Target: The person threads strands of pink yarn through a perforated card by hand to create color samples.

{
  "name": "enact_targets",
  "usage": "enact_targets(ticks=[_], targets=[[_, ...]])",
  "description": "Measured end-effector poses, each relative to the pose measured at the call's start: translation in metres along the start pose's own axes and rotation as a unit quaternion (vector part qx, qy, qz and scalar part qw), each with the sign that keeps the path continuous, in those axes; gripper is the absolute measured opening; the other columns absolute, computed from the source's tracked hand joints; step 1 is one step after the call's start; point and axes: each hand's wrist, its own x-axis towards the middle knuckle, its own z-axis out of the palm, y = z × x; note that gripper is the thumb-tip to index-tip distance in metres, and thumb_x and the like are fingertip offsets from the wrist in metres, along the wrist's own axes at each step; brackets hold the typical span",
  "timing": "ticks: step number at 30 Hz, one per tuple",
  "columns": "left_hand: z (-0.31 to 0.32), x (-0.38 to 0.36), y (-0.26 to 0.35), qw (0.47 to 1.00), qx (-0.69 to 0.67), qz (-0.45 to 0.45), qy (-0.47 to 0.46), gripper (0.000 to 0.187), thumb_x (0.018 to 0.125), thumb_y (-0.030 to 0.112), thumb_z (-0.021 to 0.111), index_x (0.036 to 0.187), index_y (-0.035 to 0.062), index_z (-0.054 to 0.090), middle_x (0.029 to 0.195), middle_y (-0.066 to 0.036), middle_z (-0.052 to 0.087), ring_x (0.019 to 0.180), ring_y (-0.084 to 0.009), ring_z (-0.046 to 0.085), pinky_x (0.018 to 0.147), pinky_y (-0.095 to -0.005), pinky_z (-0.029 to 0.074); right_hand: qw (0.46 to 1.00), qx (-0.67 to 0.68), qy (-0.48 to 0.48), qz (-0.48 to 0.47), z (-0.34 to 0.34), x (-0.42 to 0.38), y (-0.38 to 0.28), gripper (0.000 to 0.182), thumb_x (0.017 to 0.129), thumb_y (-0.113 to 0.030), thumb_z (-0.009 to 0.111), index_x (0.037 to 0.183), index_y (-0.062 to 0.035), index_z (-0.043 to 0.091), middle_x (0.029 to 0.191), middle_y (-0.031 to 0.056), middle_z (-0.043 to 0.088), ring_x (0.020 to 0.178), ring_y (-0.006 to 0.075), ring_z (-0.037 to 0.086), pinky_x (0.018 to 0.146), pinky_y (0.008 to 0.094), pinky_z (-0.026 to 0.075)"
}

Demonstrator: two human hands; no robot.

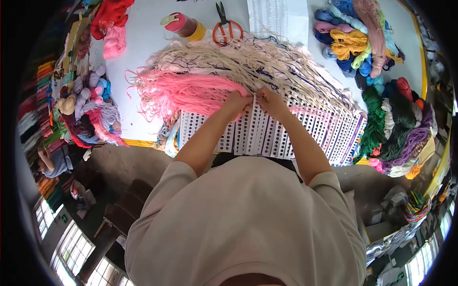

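Note:
A bundle of bright pink thread (191, 90) lies across the left part of the work, and its right end runs into my left hand (238, 102), whose fingers are closed on it. Close beside it, my right hand (270, 102) is pinched at the upper end of a white strip; what its fingertips hold is too small to make out. Under both hands spread white strips punched with rows of dark holes (241, 136). Beyond them, long cream and pale pink threads mixed with dark strands (229, 59) form a thick heap.
Orange-handled scissors (228, 31), a red-and-yellow container (183, 26) and a printed sheet (279, 19) lie at the back of the white table (143, 28). Coloured skeins (350, 43) are piled right, more skeins (90, 105) left. Another person (57, 162) is at far left.

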Motion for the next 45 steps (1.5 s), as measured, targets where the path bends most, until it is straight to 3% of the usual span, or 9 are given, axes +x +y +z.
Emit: enact_targets(ticks=[9,15,20,24,26,31,35,39,45], targets=[[-0.014,0.002,0.003,0.971,0.223,0.071,0.047,0.012,0.080,0.009,0.057,0.075,0.0002,0.063,0.066,-0.003,0.057,0.047,-0.0099,0.043,0.042,-0.0233,0.032,0.997,0.053,-0.021,0.048,0.001,0.014,0.015,0.014,0.089,-0.014,0.058,0.093,-0.0031,0.051,0.063,0.0046,0.057,0.053,0.0125,0.055,0.049,0.0266,0.044],[-0.025,-0.018,0.016,0.924,-0.337,-0.060,-0.169,0.020,0.085,0.008,0.056,0.103,0.0052,0.062,0.082,-0.006,0.065,0.045,-0.0045,0.034,0.040,-0.0178,0.029,0.999,0.025,-0.015,0.042,0.005,0.018,0.024,0.021,0.082,-0.019,0.065,0.091,-0.0013,0.058,0.071,0.0092,0.064,0.059,0.0149,0.061,0.056,0.0299,0.047],[0.006,-0.008,0.000,0.990,0.058,-0.055,-0.115,0.021,0.086,0.016,0.057,0.102,0.0040,0.063,0.080,-0.007,0.067,0.043,-0.0081,0.045,0.040,-0.0221,0.036,0.951,0.287,-0.083,0.081,-0.007,0.013,0.017,0.020,0.083,-0.014,0.066,0.098,-0.0028,0.058,0.079,0.0007,0.064,0.070,0.0065,0.057,0.058,0.0214,0.045],[-0.009,-0.021,0.028,0.879,0.475,-0.011,0.042,0.025,0.089,0.019,0.055,0.103,0.0008,0.063,0.075,-0.006,0.064,0.047,-0.0071,0.050,0.042,-0.0217,0.038,0.986,0.153,-0.057,0.024,0.002,0.018,0.035,0.027,0.075,-0.019,0.073,0.094,-0.0042,0.060,0.073,0.0045,0.062,0.068,0.0113,0.059,0.061,0.0266,0.046],[-0.062,-0.014,0.016,0.996,0.077,-0.006,0.032,0.021,0.088,0.021,0.058,0.092,0.0015,0.063,0.070,-0.003,0.061,0.045,-0.0073,0.047,0.041,-0.0216,0.037,1.000,-0.007,-0.014,0.027,0.003,0.011,0.020,0.030,0.073,-0.022,0.074,0.094,-0.0061,0.060,0.078,0.0062,0.063,0.071,0.0166,0.061,0.065,0.0298,0.047],[-0.244,-0.052,0.058,0.943,-0.300,0.143,0.022,0.011,0.089,0.011,0.050,0.091,0.0075,0.060,0.067,0.000,0.053,0.043,-0.0047,0.033,0.036,-0.0185,0.024,0.998,-0.051,0.020,0.016,0.010,0.016,0.023,0.028,0.073,-0.020,0.074,0.090,-0.0055,0.059,0.072,0.0069,0.062,0.066,0.0175,0.059,0.062,0.0307,0.046],[-0.216,-0.105,0.108,0.901,-0.097,0.252,0.339,0.025,0.094,0.028,0.053,0.092,0.0040,0.061,0.069,-0.005,0.063,0.041,-0.0030,0.034,0.037,-0.0193,0.026,0.996,-0.077,0.013,0.051,0.012,0.012,0.014,0.032,0.073,-0.030,0.075,0.091,-0.0077,0.059,0.080,0.0072,0.065,0.075,0.0220,0.063,0.068,0.0340,0.048],[-0.158,-0.130,0.091,0.975,0.059,0.198,0.085,0.038,0.093,0.035,0.054,0.108,0.0004,0.061,0.093,-0.010,0.070,0.051,-0.0067,0.050,0.045,-0.0209,0.040,0.991,-0.114,0.060,0.047,0.021,0.000,-0.002,0.035,0.074,-0.034,0.074,0.091,-0.0069,0.059,0.082,0.0070,0.063,0.075,0.0220,0.062,0.068,0.0338,0.047],[-0.053,-0.154,0.065,0.901,-0.317,0.257,-0.145,0.045,0.097,0.032,0.045,0.124,-0.0038,0.049,0.126,-0.014,0.055,0.112,-0.0218,0.054,0.090,-0.0347,0.045,0.962,0.212,0.163,-0.063,0.033,-0.075,-0.116,0.015,0.085,-0.008,0.063,0.099,-0.0037,0.058,0.086,-0.0011,0.059,0.072,0.0075,0.052,0.066,0.0221,0.043]])
